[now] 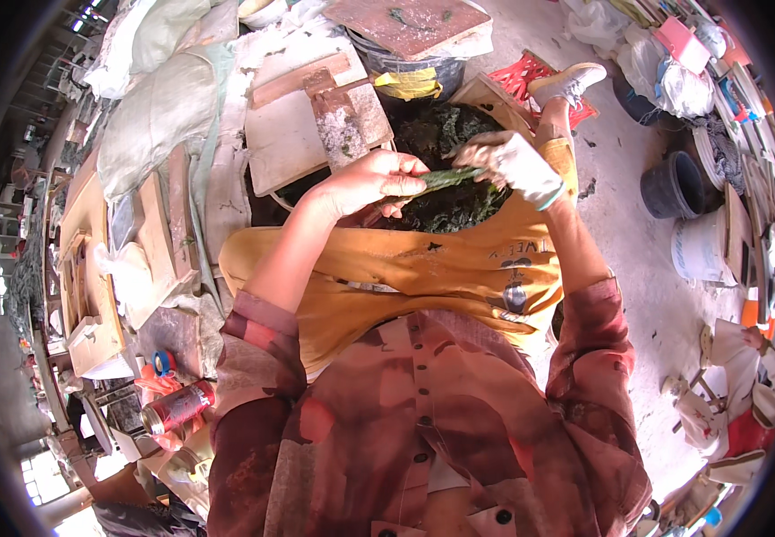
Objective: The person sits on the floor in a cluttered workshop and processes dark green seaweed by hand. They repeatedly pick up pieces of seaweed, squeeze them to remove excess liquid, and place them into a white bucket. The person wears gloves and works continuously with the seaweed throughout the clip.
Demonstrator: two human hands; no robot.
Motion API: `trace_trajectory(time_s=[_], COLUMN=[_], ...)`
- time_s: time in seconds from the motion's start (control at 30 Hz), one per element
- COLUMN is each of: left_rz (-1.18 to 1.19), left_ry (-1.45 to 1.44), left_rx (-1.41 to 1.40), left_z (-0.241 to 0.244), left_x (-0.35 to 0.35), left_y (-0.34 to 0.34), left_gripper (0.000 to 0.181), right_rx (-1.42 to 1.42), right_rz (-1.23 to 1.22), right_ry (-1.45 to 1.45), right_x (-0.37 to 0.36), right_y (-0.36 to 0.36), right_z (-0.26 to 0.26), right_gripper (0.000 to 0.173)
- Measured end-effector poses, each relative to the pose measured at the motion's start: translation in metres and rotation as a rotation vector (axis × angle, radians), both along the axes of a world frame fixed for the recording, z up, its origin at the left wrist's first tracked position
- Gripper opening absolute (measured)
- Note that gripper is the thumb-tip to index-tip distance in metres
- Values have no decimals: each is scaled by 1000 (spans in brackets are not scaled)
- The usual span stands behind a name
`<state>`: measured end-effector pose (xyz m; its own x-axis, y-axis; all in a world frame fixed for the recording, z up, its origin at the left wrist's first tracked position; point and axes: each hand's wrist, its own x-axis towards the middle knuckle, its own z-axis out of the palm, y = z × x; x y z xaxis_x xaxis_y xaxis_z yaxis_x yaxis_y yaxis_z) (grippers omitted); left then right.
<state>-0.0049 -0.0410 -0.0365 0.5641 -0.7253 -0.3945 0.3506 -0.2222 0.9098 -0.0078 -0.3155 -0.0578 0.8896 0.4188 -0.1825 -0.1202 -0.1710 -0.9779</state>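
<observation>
A strip of dark green, wet-looking leafy material, perhaps seaweed (448,178), stretches between my two hands. My bare left hand (377,182) pinches one end between thumb and fingers. At the other end, my right hand (511,164), in a white glove with bare-looking or stained fingertips, grips the strip. Below both hands lies a heap of the same dark green material (451,127), in front of my knees. A board strewn with white grains, perhaps salt (340,134), rests on a pale wooden board (286,151) beside my left hand.
A dark tub (451,70) with a grain-strewn board (414,23) on it stands beyond the heap. A red plastic crate (515,74) lies near my foot. Black and white buckets (673,184) stand at right, sacks (155,121) at left. A red can (179,406) lies lower left; another person sits lower right.
</observation>
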Motion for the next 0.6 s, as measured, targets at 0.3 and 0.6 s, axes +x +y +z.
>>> trace_trajectory(time_s=[0.3,0.6], left_rz=[149,80], left_ry=[-128,-225], left_rx=[62,99], left_z=[9,10], left_x=[13,30], left_y=[26,30], left_gripper=[6,43], right_rx=[-267,-1117], right_rz=[-298,-296], right_ry=[161,-209], right_x=[8,31], right_y=[-6,40], right_z=[-8,-18], right_gripper=[40,49])
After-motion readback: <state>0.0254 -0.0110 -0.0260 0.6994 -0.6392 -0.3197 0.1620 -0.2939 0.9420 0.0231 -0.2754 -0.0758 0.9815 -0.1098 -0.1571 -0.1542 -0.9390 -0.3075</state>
